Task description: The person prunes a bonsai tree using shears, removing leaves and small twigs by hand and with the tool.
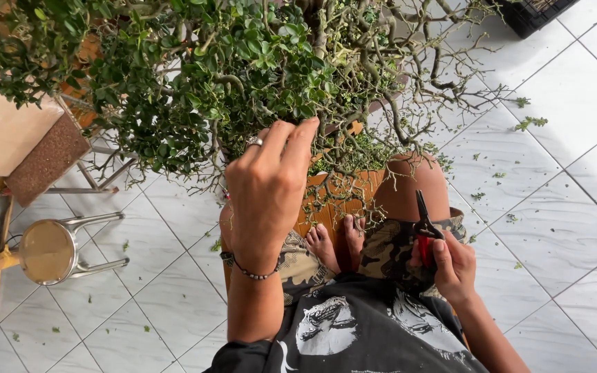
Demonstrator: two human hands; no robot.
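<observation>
Left hand [269, 186]: raised, fingertips pinching into the leaves of the bonsai [243, 76], which stands straight ahead.
Right hand [450, 266]: low by the knee, gripping scissors [423, 224], blades together, pointing up toward the branches.
Nearer: the left.

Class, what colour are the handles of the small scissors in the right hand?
Red, with dark blades; the scissors show best in the head view.
</observation>
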